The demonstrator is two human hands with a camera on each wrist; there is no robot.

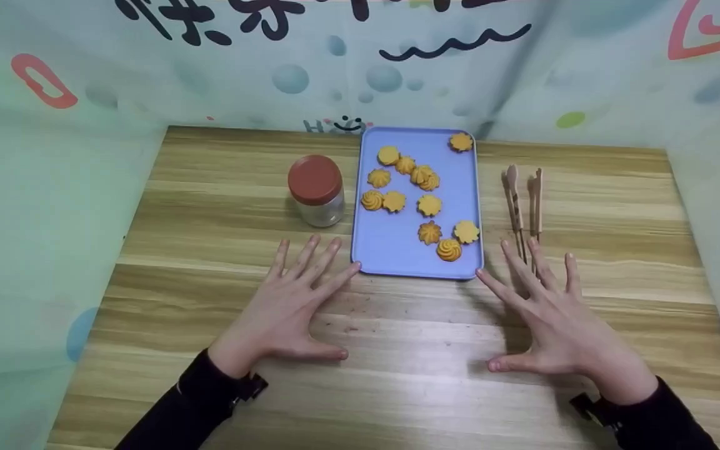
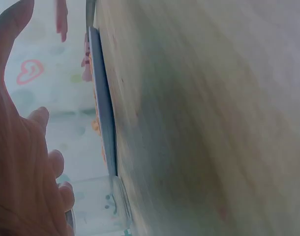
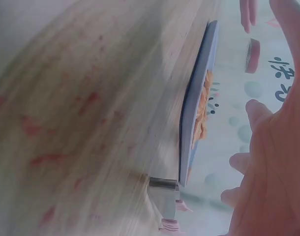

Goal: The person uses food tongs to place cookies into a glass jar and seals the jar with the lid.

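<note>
My left hand is spread with straight fingers over the table, its index fingertip right at the near left corner of a blue tray. The right hand is spread the same way, index fingertip close to the tray's near right corner. Neither holds anything. Several golden flower-shaped cookies lie scattered on the tray, some overlapping. Beyond the left fingertips stands a clear jar with a red lid on it. Tongs with pinkish tips lie right of the tray, their near end hidden behind the right fingers.
The wood-grain table carries everything. A printed cloth with dark lettering and bubbles hangs behind it and along the sides. Small crumbs or specks dot the tabletop between the hands. Dark sleeves cover both forearms.
</note>
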